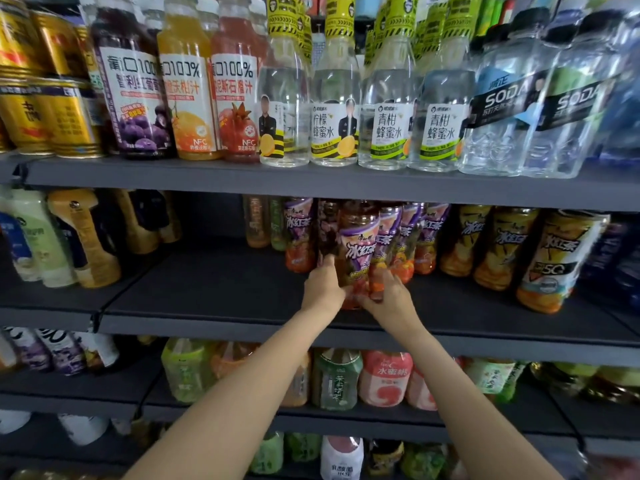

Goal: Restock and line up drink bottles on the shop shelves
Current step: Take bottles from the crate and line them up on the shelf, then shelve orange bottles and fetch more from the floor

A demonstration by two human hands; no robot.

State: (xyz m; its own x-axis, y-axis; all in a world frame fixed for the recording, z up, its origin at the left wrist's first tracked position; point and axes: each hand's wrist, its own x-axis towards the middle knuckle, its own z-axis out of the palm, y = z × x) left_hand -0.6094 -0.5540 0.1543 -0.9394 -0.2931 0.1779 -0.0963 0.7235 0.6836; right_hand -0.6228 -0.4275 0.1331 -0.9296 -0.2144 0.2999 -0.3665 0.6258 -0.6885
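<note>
Purple-labelled tea bottle point(356, 251) gripped by left hand point(323, 284) and right hand point(388, 294); bare shelf point(207, 289) leftward awaits stock.

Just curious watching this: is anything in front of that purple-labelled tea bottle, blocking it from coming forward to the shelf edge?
Nothing visible. Both the left hand and right hand grip the purple-labelled tea bottle, and the dark shelf before it lies bare.
</note>
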